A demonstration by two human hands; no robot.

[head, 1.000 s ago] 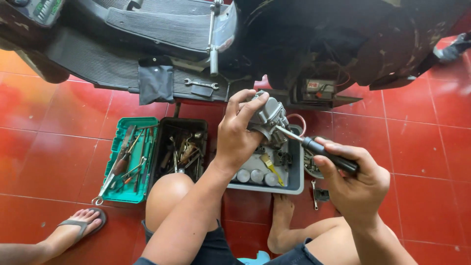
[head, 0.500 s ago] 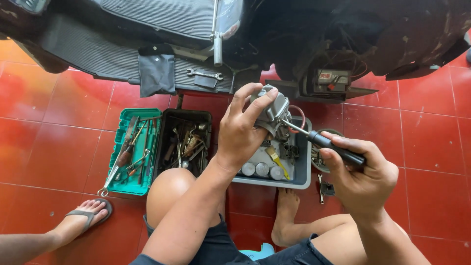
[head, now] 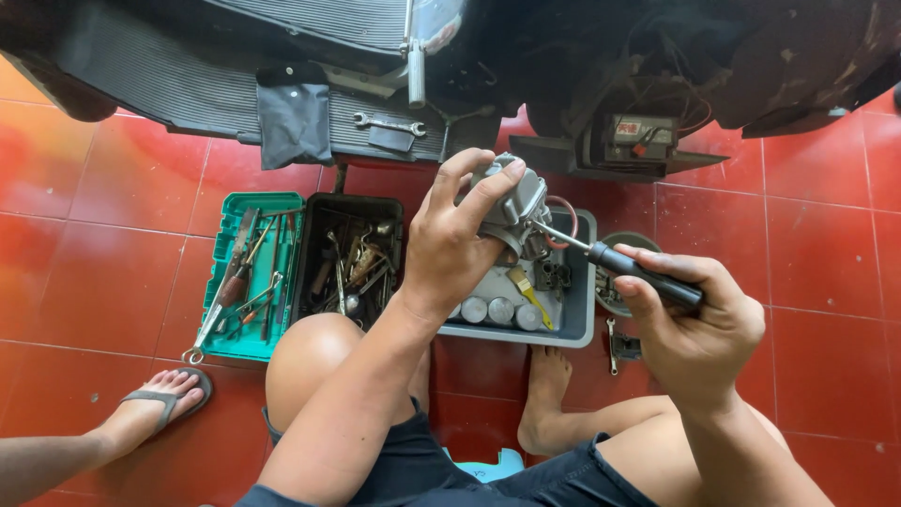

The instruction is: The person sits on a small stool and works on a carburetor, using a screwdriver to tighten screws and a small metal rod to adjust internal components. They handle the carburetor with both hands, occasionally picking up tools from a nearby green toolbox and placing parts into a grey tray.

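Both hands are sitting slightly lower and nearer the grey tray (head: 584, 282) than half a second ago, though the grasp on each thing is looking unchanged. Left hand (head: 450, 246) is wrapping around a grey metal engine part (head: 511, 208), thumb and fingers curled over its top and side, holding it in the air above the grey tray. Right hand (head: 699, 329) is closing its fingers around the black handle of a screwdriver (head: 627, 268), whose thin shaft is running up and to the left until its tip is meeting the metal part.

Inside the grey tray, below the held part, several round silver cylinders (head: 497, 310) are lying in a row beside a small yellow-handled brush (head: 527, 293). Just left of the grey tray a black tray (head: 352, 258) is holding a jumble of metal tools, and further left a green tray (head: 246, 272) is holding long tools laid lengthwise. To the right of the grey tray a round dark bowl (head: 610, 282) is resting on the red tiled floor (head: 113, 272), partly hidden by the screwdriver hand.

Beyond the grey tray the dark underside of a scooter (head: 469, 66) is filling the top of the view, with a spanner (head: 389, 123) lying on its ribbed footboard. Far left of the grey tray, another person's foot in a sandal (head: 150, 399) is resting on the floor.
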